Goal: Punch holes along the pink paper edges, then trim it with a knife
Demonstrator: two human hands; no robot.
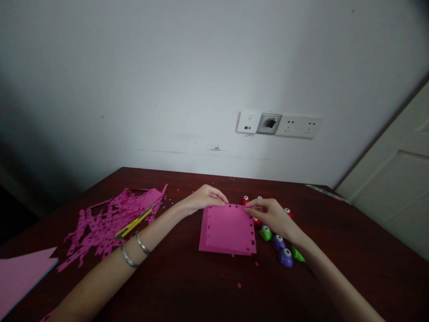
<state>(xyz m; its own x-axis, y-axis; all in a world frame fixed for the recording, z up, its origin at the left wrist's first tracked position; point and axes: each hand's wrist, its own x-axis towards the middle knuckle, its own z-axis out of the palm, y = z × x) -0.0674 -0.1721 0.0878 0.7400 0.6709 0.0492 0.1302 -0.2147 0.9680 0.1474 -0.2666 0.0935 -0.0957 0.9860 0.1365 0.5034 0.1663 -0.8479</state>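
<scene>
A pink square of paper (228,230) with small holes punched along its edges lies on the dark red table (187,277), over another pink sheet. My left hand (206,199) pinches its far left corner with closed fingers. My right hand (268,214) pinches the far right corner, fingers also closed. Just right of the sheet, partly under my right hand, sit several small craft punches: red (246,199), green (266,233) and purple (285,257).
A heap of cut pink paper scraps (100,223) lies at the left with a yellow utility knife (134,222) on it. A pink sheet (20,275) sits at the near left edge. Wall sockets (278,124) are behind the table; a door (395,179) stands at right.
</scene>
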